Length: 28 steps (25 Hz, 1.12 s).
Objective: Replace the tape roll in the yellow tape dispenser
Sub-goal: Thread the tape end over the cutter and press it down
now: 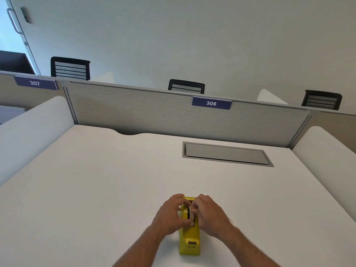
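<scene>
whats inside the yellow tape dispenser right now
In the open well of the yellow tape dispenser a dark ring-like edge shows, likely the tape roll. The left hand and right hand cover the rest.

A yellow tape dispenser stands on the white surface, its cutter end toward the camera. The left hand grips its left side; the right hand grips its right side, fingers curled over the well where a tape roll sits. A grey hatch lies farther back, below a partition labelled 306.
</scene>
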Available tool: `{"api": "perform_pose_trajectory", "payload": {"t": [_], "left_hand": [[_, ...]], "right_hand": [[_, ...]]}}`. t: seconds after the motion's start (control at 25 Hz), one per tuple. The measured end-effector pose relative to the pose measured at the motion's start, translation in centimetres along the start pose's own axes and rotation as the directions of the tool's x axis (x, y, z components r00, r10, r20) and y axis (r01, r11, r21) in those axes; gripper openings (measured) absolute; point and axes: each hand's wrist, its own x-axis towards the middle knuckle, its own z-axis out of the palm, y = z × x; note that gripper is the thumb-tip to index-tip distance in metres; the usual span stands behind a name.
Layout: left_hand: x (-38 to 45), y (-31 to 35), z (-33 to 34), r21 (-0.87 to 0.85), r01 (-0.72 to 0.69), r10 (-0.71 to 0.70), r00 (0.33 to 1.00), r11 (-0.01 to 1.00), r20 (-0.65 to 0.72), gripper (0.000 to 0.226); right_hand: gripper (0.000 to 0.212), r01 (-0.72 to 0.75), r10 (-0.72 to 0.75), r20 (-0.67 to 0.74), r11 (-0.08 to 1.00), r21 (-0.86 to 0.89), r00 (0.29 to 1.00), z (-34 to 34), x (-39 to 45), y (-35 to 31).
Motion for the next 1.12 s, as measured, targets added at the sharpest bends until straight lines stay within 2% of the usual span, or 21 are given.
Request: {"api": "perform_pose_trajectory", "payload": {"t": [1.12], "left_hand": [[0.24, 0.62, -0.33, 0.09, 0.023, -0.024, 1.0, 0.996, 0.013, 0.063]], "right_hand": [[0.007, 0.023, -0.024, 0.032, 1.0, 0.018, 0.999, -0.62, -0.64, -0.05]]}}
